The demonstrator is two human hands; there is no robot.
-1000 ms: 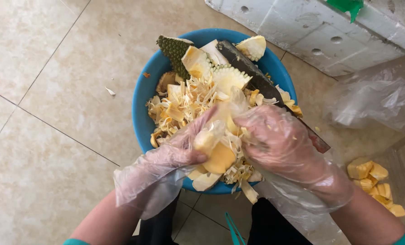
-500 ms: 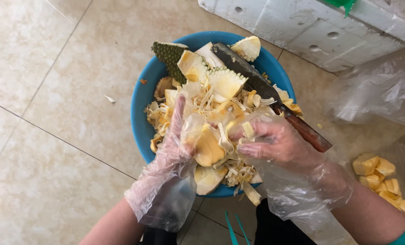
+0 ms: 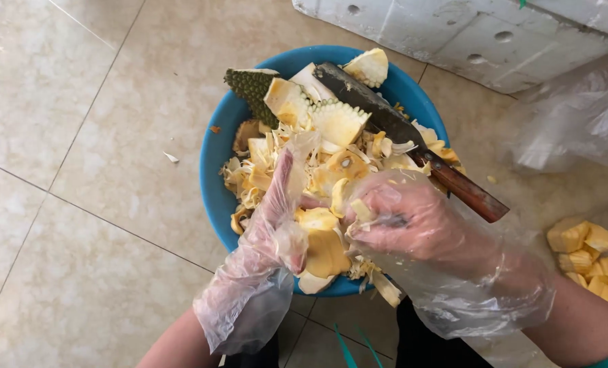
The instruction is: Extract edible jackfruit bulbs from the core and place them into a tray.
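Both gloved hands, left hand (image 3: 277,218) and right hand (image 3: 413,221), pinch a jackfruit piece (image 3: 321,238) inside the blue basin's (image 3: 215,184) rim.

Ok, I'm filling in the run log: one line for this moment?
left hand: on jackfruit piece | right hand: gripping same piece | blue basin: full of scraps | knife: resting on heap

Yellow fruit (image 3: 321,249), blue bowl (image 3: 215,177)

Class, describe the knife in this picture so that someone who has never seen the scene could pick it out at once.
Start at the round blue basin on the tiled floor, heaped with yellow fruit scraps. The knife lies slanting across its far right rim, beyond the gloved right hand. Its long dark blade and brown wooden handle mark it out among the pale yellow and green pieces.
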